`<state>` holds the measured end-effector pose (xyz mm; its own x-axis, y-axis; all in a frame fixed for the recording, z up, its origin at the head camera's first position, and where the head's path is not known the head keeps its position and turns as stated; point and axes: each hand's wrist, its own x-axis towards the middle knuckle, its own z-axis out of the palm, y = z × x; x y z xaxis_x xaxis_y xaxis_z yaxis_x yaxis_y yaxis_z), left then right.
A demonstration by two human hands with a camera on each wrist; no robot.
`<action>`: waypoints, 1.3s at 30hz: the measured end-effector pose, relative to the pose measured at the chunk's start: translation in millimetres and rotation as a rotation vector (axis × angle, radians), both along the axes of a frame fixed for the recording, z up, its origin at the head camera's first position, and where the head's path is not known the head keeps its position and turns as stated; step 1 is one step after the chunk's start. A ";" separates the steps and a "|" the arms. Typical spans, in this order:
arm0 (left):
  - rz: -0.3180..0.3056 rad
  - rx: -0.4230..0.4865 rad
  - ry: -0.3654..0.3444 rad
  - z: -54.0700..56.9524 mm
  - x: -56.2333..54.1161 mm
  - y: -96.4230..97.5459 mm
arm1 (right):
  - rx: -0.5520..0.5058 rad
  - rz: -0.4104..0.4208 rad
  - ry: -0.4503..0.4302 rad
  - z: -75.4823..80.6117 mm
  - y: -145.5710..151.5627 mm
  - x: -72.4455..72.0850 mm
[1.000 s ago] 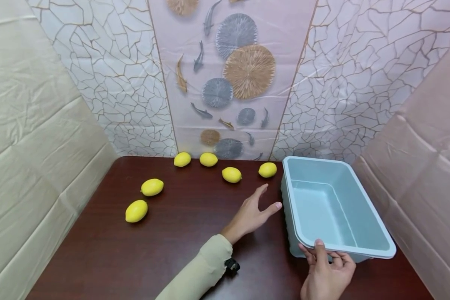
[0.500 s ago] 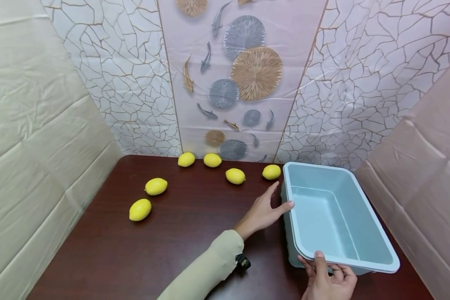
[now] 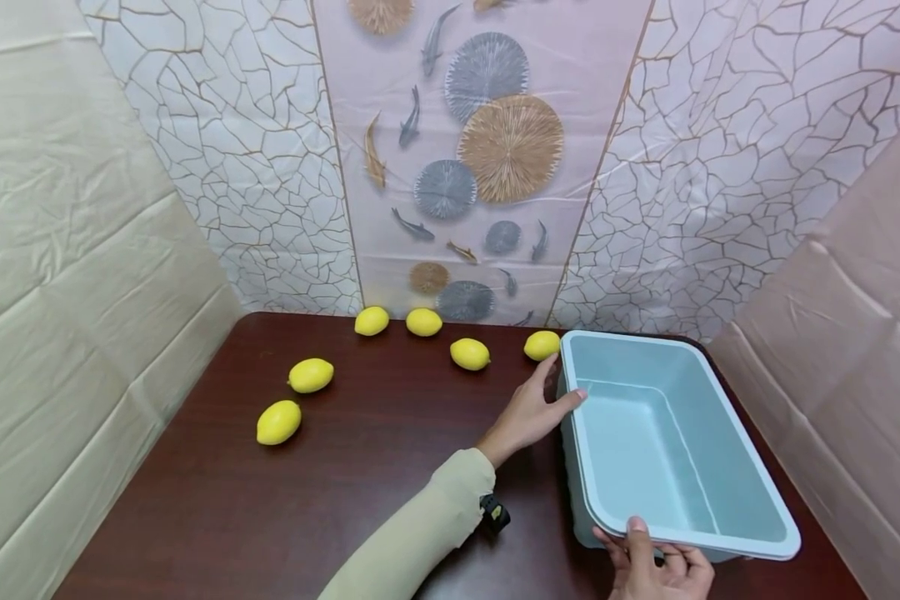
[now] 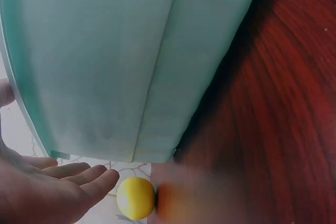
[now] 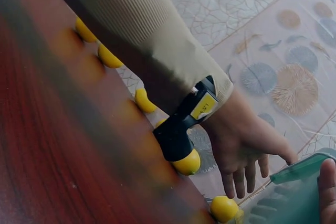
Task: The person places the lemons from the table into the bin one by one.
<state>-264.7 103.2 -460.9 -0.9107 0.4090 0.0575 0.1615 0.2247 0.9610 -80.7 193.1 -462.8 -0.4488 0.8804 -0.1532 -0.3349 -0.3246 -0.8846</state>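
Observation:
A light blue plastic tub (image 3: 633, 442) stands at the right of the table, its inside bare. My right hand (image 3: 656, 571) grips the near rim, thumb on top and fingers curled below. At the tub's left side my left hand (image 3: 527, 417) has its thumb over the rim. Its fingers lie straight along the outer wall, as the left wrist view shows beside the tub wall (image 4: 94, 66). Just beyond those fingertips sits a yellow lemon (image 3: 542, 345) by the tub's far left corner. Another lemon (image 3: 469, 354) lies farther left.
More lemons rest on the dark wooden table (image 3: 390, 467): one (image 3: 423, 322) and another at the back edge, and a pair, including a lemon (image 3: 278, 422), at the left. Patterned cloth (image 3: 450, 125) hangs behind the table. A black camera (image 3: 495, 512) is strapped to the left wrist.
My left hand has moved right and its thumb has come over the tub's rim. The tub has shifted toward me, with my right hand still gripping its near rim.

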 end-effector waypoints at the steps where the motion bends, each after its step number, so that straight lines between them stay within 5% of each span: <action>1: 0.003 0.002 0.002 0.3 -1.6 0.4 | -0.005 0.000 0.005 0.0 -0.1 0.6; 16: 0.024 0.015 0.019 -6.1 -28.4 0.2 | -0.006 0.042 0.004 -2.9 -4.4 8.1; 39: 0.003 0.109 0.007 -11.7 -27.7 -1.9 | -0.023 0.060 0.018 -4.8 7.2 11.7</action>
<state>-292.4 101.4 -472.6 -0.9115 0.3971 0.1074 0.1674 0.1196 0.9786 -69.0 200.2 -467.6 -0.5033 0.8483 -0.1646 -0.3302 -0.3648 -0.8706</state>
